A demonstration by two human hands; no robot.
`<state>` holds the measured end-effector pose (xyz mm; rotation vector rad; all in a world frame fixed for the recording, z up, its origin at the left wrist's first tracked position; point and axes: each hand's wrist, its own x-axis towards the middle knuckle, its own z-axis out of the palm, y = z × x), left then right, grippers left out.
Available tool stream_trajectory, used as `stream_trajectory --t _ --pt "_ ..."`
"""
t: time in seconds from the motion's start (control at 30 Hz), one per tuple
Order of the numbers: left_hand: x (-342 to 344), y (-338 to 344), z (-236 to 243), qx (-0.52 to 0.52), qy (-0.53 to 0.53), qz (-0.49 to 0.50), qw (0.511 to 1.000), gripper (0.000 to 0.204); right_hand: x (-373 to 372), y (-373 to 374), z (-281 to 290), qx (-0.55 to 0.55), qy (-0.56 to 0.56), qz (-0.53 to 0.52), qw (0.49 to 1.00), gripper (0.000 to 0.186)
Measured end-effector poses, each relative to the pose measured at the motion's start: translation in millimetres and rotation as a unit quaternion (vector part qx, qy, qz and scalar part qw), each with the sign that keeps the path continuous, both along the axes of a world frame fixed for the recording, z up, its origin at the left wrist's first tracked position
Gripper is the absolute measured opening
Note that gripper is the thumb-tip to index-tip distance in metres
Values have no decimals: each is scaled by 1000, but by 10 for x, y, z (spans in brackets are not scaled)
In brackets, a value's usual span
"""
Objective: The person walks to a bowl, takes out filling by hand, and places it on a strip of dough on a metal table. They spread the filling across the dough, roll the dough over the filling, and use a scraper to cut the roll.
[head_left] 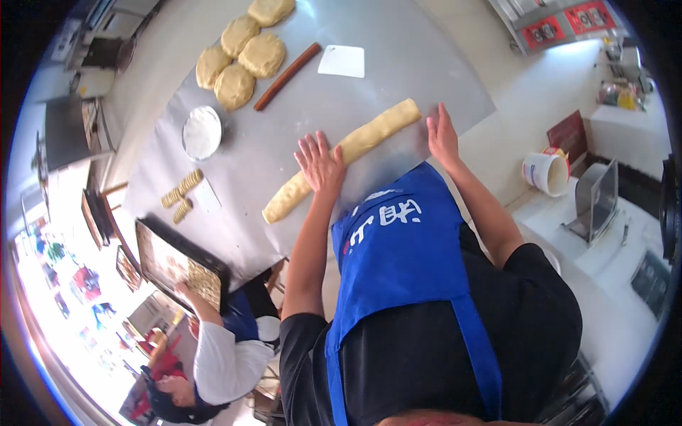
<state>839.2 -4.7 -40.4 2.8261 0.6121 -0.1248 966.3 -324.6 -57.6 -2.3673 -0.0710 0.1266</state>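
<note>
A long, thick log of pale yellow dough (371, 135) lies slantwise on the grey metal table in front of me. Flat across its middle rests my left hand (321, 162), fingers spread. My right hand (442, 135) is held just off the log's far right end, fingers stretched out and palm turned toward the dough, with nothing in it. Beyond the log lie a brown rolling pin (288, 77) and a white flat scraper (342, 61).
Several round dough lumps (261, 55) sit at the far left. Nearer are a bowl of white flour (202, 133), small sliced dough rows (182, 190) and another white scraper (207, 196). At lower left a co-worker reaches into a black-rimmed tray (165, 257). A white bucket (545, 173) stands right.
</note>
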Motion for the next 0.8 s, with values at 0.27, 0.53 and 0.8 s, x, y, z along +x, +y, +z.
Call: stream_trajectory --t 0.27,0.53,0.8 --pt "1274 -972 318 -68 -77 -118 988 80 556 -799 -232 143 -38 -32 989 39" --pt "1955 -2228 -75 33 -43 -178 983 76 878 -1092 -229 291 71 -102 949 34" --pt "1803 -2290 4 18 -60 -184 981 77 598 -975 47 137 16 -23 990 32"
